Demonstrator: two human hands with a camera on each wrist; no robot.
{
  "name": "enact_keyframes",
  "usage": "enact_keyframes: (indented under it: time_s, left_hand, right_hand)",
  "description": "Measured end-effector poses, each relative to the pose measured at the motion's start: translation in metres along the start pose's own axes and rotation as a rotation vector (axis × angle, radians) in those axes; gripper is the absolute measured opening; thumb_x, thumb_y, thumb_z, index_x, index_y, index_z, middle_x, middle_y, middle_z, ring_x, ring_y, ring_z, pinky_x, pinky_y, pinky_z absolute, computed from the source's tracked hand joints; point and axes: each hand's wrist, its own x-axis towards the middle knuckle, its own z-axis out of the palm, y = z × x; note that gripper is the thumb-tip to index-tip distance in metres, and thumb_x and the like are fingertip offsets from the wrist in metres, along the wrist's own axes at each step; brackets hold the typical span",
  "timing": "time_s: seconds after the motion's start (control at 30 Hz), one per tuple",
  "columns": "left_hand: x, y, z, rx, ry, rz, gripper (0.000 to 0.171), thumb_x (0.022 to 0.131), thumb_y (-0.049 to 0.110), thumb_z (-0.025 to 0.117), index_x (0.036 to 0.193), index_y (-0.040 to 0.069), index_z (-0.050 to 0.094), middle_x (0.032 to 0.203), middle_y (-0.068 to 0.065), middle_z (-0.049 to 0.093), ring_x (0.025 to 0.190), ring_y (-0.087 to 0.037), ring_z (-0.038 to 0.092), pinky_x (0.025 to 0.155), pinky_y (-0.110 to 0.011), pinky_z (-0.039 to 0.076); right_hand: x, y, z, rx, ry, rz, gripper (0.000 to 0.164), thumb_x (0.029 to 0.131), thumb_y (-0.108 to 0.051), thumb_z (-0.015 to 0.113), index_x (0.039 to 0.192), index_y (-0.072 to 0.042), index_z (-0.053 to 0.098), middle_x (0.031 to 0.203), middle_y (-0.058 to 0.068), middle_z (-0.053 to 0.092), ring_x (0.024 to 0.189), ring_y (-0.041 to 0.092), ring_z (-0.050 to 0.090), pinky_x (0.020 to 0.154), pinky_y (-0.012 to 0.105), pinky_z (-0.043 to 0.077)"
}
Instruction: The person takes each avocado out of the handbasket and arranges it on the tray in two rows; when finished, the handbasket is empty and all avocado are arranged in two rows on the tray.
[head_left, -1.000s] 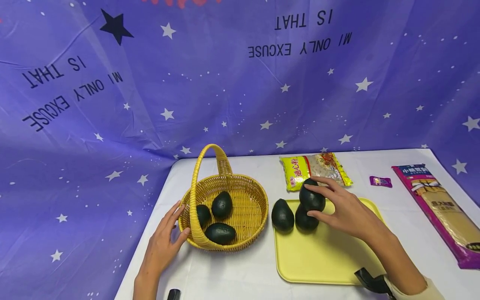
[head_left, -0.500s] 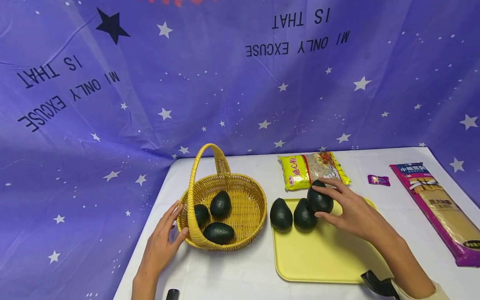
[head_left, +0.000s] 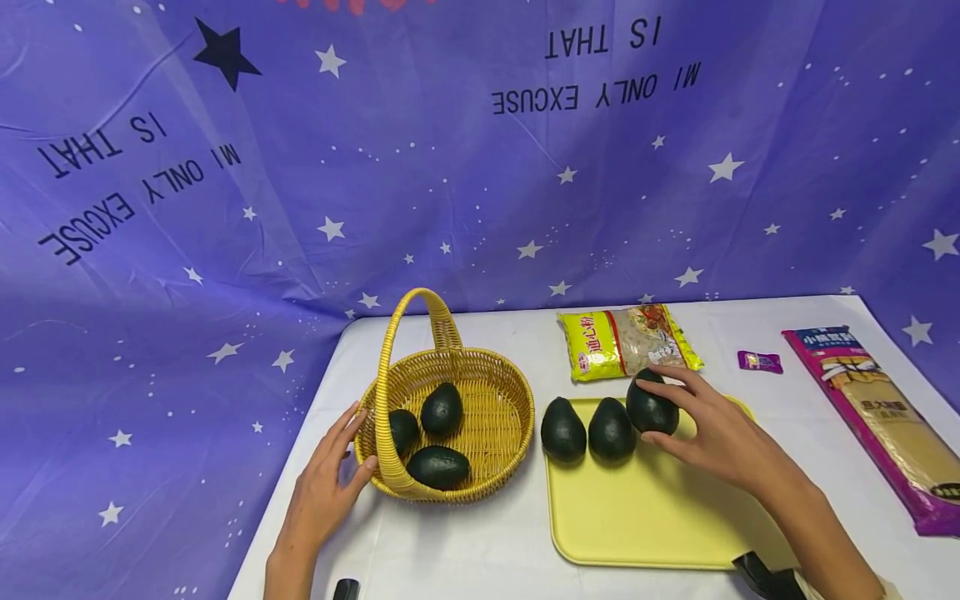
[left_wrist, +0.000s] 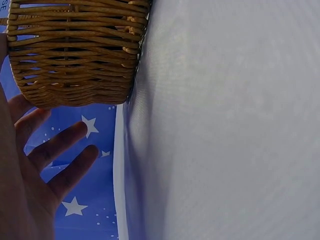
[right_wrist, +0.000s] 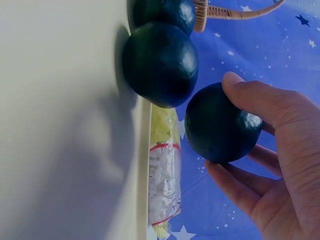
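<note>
My right hand (head_left: 716, 433) holds a dark green avocado (head_left: 651, 408) between thumb and fingers over the back of a yellow tray (head_left: 660, 517). In the right wrist view that avocado (right_wrist: 220, 125) hangs off the tray surface. Two more avocados, one on the left (head_left: 563, 431) and one in the middle (head_left: 611, 430), sit side by side on the tray. At the left, my left hand (head_left: 318, 487) touches the side of a yellow wicker basket (head_left: 517, 400), its fingers spread in the left wrist view. Inside the basket lie three avocados (head_left: 442, 408), partly behind the handle.
A yellow bag of pasta (head_left: 626, 342) lies behind the tray. Farther right are a small purple packet (head_left: 760, 362) and a long magenta noodle pack (head_left: 877, 417). A starry purple cloth (head_left: 450, 167) hangs behind the white table (head_left: 465, 550).
My right hand has carried its avocado rightward and a little toward me, from over the middle avocado to beside it. The left hand stays at the basket.
</note>
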Motion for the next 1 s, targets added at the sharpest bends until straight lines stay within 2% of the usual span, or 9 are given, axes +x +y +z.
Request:
enact_keyframes:
  time_s: [0.23, 0.4, 0.6, 0.8, 1.0]
  left_hand:
    - [-0.001, 0.000, 0.000, 0.005, -0.007, -0.009, 0.069, 0.103, 0.033, 0.073, 0.166, 0.031, 0.045, 0.173, 0.007, 0.038, 0.117, -0.026, 0.071, 0.094, -0.056, 0.061]
    - [0.000, 0.000, 0.001, 0.006, -0.004, -0.003, 0.069, 0.103, 0.032, 0.073, 0.166, 0.032, 0.044, 0.173, 0.007, 0.038, 0.122, -0.025, 0.068, 0.095, -0.053, 0.061]
    - [0.000, -0.001, 0.001, 0.006, 0.003, 0.001, 0.070, 0.102, 0.031, 0.074, 0.166, 0.032, 0.044, 0.172, 0.008, 0.038, 0.121, -0.024, 0.069, 0.095, -0.052, 0.060]
    - [0.000, -0.001, 0.001, 0.003, 0.005, 0.001, 0.070, 0.102, 0.031, 0.075, 0.166, 0.033, 0.045, 0.172, 0.009, 0.038, 0.126, -0.023, 0.065, 0.095, -0.048, 0.061]
    - [0.000, -0.001, 0.001, 0.004, 0.005, 0.001, 0.071, 0.102, 0.031, 0.075, 0.166, 0.032, 0.044, 0.172, 0.007, 0.039, 0.129, -0.022, 0.064, 0.095, -0.047, 0.061]
  right_hand:
    - [-0.006, 0.005, 0.002, -0.021, -0.005, -0.006, 0.079, 0.068, -0.025, 0.103, 0.140, -0.016, 0.072, 0.149, 0.011, 0.059, 0.125, 0.035, 0.065, 0.085, 0.054, 0.064]
    - [-0.011, 0.008, 0.003, -0.011, -0.019, 0.015, 0.076, 0.071, -0.026, 0.101, 0.141, -0.017, 0.071, 0.148, 0.010, 0.058, 0.118, 0.036, 0.069, 0.080, 0.054, 0.065]
    - [-0.016, 0.011, 0.005, -0.009, -0.032, 0.038, 0.076, 0.073, -0.026, 0.101, 0.142, -0.018, 0.070, 0.148, 0.010, 0.058, 0.119, 0.038, 0.068, 0.082, 0.056, 0.063]
    - [-0.022, 0.012, 0.008, -0.002, -0.060, 0.072, 0.075, 0.075, -0.027, 0.100, 0.143, -0.019, 0.069, 0.147, 0.010, 0.058, 0.111, 0.037, 0.072, 0.079, 0.057, 0.063]
    - [-0.026, 0.013, 0.012, 0.009, -0.088, 0.085, 0.073, 0.077, -0.028, 0.099, 0.143, -0.020, 0.069, 0.148, 0.010, 0.058, 0.116, 0.036, 0.070, 0.082, 0.058, 0.063]
